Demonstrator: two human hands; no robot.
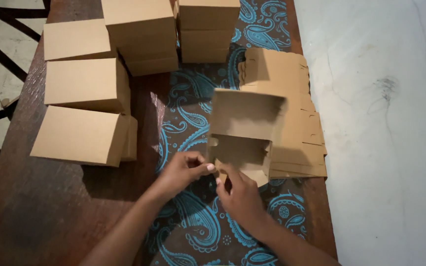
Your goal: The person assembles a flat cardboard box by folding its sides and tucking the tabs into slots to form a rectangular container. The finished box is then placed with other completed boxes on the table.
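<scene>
Two hands meet at the near edge of a half-folded cardboard box [245, 133], head view only. Your left hand [183, 170] is closed in a pinch on the box's front-left flap; your right hand [242, 197] is curled, fingertips [221, 170] pressing the same near flap from below. Box stands just beyond both hands, lid raised, walls partly up. Behind it, right of your right hand, lies a stack of flat blanks [297, 133]. Finished boxes [82, 133] sit well left of your left hand on the wooden table [50, 212]. Judged step: tucking the front corner tab. Next move calls for firm, aligned pressure into the slot.
</scene>
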